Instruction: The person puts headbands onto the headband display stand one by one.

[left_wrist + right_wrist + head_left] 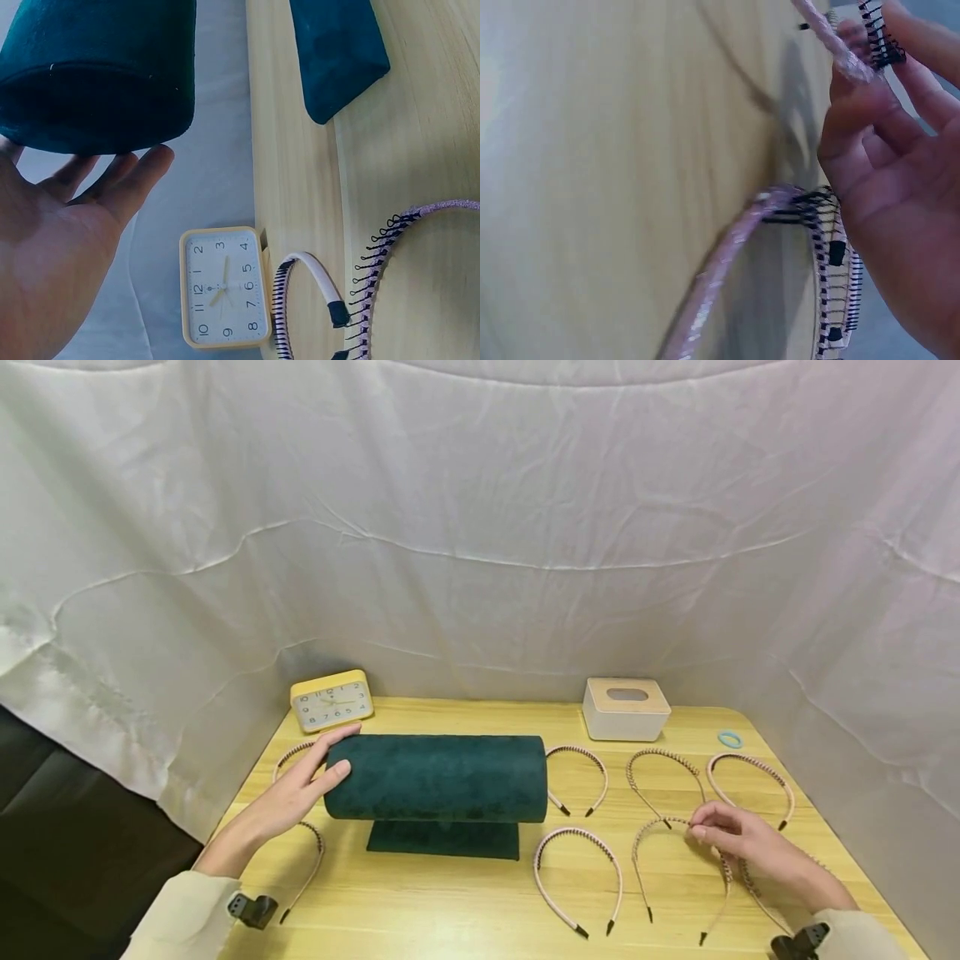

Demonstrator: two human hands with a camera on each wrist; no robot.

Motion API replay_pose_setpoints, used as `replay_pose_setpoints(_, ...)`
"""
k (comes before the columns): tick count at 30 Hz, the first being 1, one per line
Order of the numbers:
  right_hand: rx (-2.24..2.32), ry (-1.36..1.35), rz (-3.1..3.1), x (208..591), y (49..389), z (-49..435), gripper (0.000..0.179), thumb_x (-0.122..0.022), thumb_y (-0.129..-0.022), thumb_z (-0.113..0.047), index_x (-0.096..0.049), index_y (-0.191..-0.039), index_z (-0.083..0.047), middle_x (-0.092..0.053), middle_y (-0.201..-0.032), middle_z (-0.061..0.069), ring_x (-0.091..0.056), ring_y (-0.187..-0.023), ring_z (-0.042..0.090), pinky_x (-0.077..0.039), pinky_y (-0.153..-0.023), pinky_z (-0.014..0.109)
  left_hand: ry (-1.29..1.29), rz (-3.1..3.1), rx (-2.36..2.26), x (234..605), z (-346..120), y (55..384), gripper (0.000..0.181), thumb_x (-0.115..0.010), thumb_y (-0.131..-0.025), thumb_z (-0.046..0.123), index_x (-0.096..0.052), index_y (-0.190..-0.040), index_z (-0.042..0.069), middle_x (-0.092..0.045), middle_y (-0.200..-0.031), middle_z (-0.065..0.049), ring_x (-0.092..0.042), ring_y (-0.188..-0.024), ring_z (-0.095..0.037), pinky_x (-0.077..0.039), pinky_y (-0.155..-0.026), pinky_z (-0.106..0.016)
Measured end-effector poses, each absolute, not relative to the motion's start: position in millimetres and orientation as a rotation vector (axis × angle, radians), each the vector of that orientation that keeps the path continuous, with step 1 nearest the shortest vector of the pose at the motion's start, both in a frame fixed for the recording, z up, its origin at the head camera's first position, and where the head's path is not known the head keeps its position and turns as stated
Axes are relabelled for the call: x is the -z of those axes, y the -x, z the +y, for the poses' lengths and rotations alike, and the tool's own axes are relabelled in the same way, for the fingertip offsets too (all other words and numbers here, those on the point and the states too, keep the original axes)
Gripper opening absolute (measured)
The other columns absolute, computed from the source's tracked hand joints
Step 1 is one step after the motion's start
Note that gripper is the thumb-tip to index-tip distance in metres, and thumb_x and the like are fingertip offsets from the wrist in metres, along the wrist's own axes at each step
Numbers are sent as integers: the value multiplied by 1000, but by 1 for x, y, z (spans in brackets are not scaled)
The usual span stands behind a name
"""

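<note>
Yellow edges the clock [333, 702] at the table's far left corner, tilted beside the pale cloth. Nearer, one headband [288, 754] and a second one below it [321, 847] are partly hidden by the left hand [292, 795]. That hand's thumb and fingers are spread apart, laid against the left end of a dark green roll [438, 777]; the thumb is on the near side, the fingers toward the far edge. The roll stretches rightward from this touch, above its flat green base [442, 839] on the wooden table [435, 914].

Past its right end, a pink headband [576, 748] lies partly behind it, with a pale headband [573, 831] nearer. Further right, a tissue box [626, 718] with a wooden top stands behind a braided headband [663, 752]. The right hand [753, 843] has thumb and fingers together, pinching the held headband [670, 820] on the upper right of its arch; the dark tips point toward the near edge. Beyond that hand lie a far-right headband [750, 758] and a light blue ring [739, 742].
</note>
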State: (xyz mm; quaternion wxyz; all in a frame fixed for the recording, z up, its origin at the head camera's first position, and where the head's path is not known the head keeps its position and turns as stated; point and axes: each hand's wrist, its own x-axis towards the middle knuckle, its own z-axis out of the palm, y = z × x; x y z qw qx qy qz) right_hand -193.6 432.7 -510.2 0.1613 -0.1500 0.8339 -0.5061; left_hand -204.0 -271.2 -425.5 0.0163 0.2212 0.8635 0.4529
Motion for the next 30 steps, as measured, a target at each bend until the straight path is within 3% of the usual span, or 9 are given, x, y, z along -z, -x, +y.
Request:
replay_pose_setpoints(5,1497,364,2283,505,196,437,29,-56,-115,-17,-56,-132,6,-70,-105,4,-62,-76,14,-58,-62,34,-675,2701,-1387,425,-272,203,56,-48,-118,28,-30,-170,36,-29,-178,-8,-29,-159,-41,-32,-119,-71)
replay_pose_setpoints(11,1585,393,2228,505,197,440,21,-53,-115,-11,-59,-130,3,-80,-115,-3,-60,-79,5,-54,-64,29,-667,2720,-1361,425,-272,204,56,-47,-118,28,-29,-170,38,-31,-177,-6,-32,-158,-35,-37,-121,-51)
replay_pose_setpoints(14,1710,462,2092,507,198,442,21,-48,-116,-5,-63,-130,-3,-79,-122,-3,-66,-91,5,-59,-74,26,-668,2716,-1367,425,-272,204,56,-48,-118,28,-30,-170,38,-31,-177,-6,-32,-159,-35,-37,-120,-42)
replay_pose_setpoints(16,1793,524,1976,509,199,442,27,-41,-117,-2,-63,-132,-5,-76,-126,-4,-68,-98,6,-60,-80,24,-669,2713,-1371,425,-272,204,56,-48,-118,28,-30,-170,38,-31,-177,-6,-31,-159,-36,-37,-120,-39)
replay_pose_setpoints(18,1860,554,1838,510,200,444,34,-34,-118,-2,-63,-135,-5,-74,-129,-4,-68,-101,6,-60,-85,24,-670,2710,-1377,425,-273,204,55,-48,-118,28,-31,-170,37,-31,-177,-6,-32,-159,-36,-37,-118,-29)
replay_pose_setpoints(22,1920,558,1699,511,200,444,43,-26,-119,-2,-64,-138,-10,-72,-132,-6,-66,-100,5,-58,-83,23,-675,2707,-1385,425,-273,204,55,-48,-118,27,-31,-171,34,-31,-177,-6,-31,-159,-35,-35,-114,-18)
replay_pose_setpoints(25,1945,539,1666,511,199,443,45,-27,-118,-1,-66,-138,-13,-72,-133,-7,-67,-100,5,-57,-84,23,-674,2710,-1382,425,-273,204,56,-48,-118,27,-31,-171,34,-31,-177,-7,-31,-159,-35,-36,-117,-25)
replay_pose_setpoints(30,1983,518,1633,513,196,443,46,-28,-118,-1,-65,-141,-15,-73,-137,-5,-67,-100,6,-57,-86,25,-685,2701,-1397,425,-272,204,56,-48,-118,26,-31,-170,34,-30,-177,-8,-28,-159,-41,-32,-122,-64)
